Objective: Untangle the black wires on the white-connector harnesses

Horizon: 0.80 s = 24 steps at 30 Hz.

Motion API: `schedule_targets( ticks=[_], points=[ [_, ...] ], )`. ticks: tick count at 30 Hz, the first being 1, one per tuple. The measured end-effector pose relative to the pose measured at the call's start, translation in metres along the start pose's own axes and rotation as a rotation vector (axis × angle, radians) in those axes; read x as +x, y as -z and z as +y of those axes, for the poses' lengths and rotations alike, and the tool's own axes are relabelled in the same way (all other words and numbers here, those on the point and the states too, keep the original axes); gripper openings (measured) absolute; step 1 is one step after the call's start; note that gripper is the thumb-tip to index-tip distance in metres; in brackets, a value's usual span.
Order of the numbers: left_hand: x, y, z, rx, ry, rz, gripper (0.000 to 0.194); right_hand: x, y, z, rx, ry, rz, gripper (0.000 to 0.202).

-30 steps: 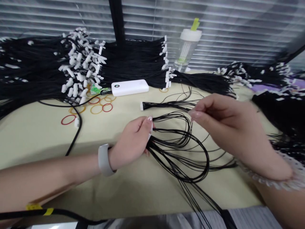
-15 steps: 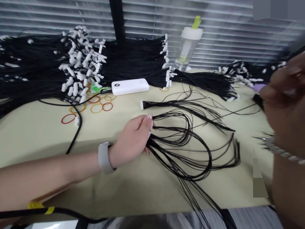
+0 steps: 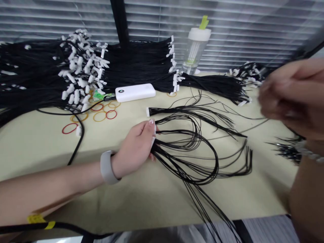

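Note:
My left hand [image 3: 135, 145], closed with the thumb on top, grips white connectors [image 3: 153, 140] of a wire harness. Black wires [image 3: 215, 158] fan out from them to the right; some loop back to the connectors, others hang past the table's front edge. My right hand [image 3: 293, 92] is raised close to the camera at the right, blurred, its fingers curled in. A thin black wire [image 3: 253, 125] runs up to those fingers and appears pinched there; the fingertips are not clear. Just beyond the left hand lies another harness with a white connector [image 3: 147, 111].
Black cable bundles with white connectors [image 3: 83, 67] are piled along the blinds. A white power bank [image 3: 135, 92], rubber bands [image 3: 111, 114] and a clear bottle [image 3: 196, 50] stand or lie in front. Wire ends [image 3: 286, 150] lie at right. A thick black cable [image 3: 76, 226] crosses front left.
My right hand has shifted left and turned, uncovering more wire ends beneath it. The left hand keeps its hold on the connectors; the whole view has slid slightly.

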<state>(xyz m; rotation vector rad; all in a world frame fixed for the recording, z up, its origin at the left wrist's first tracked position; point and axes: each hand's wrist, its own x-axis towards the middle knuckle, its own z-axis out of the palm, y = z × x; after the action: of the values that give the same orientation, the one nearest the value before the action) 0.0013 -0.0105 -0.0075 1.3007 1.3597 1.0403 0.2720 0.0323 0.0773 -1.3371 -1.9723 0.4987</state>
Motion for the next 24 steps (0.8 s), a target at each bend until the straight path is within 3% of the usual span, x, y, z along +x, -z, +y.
schedule_targets(
  ticks=[4,6,10,13,17,19,24],
  points=[
    [0.0,0.001,-0.001,-0.008,0.005,0.016,0.032,0.003,-0.011,-0.006,-0.24,-0.052,-0.544,0.024],
    [0.0,0.001,-0.001,-0.012,0.006,0.02,0.031,0.005,-0.018,-0.007,-0.387,-0.069,-0.662,0.03],
    [0.0,0.002,-0.003,-0.026,0.005,0.002,0.03,0.005,-0.025,-0.007,-0.439,-0.123,-0.756,0.035],
    [0.0,0.002,-0.002,-0.04,0.017,0.001,0.033,0.004,-0.023,-0.013,-0.402,-0.115,-0.619,0.029],
    [0.0,0.001,-0.002,-0.067,0.033,-0.013,0.036,0.001,-0.024,-0.024,-0.269,-0.104,-0.172,0.026],
    [0.0,0.001,-0.002,-0.056,0.024,-0.018,0.036,0.0,-0.032,-0.027,-0.173,-0.09,-0.018,0.025],
    [-0.002,0.003,-0.004,0.008,-0.011,-0.019,0.033,-0.006,-0.068,-0.035,-0.037,0.077,0.034,0.018]
  ],
)
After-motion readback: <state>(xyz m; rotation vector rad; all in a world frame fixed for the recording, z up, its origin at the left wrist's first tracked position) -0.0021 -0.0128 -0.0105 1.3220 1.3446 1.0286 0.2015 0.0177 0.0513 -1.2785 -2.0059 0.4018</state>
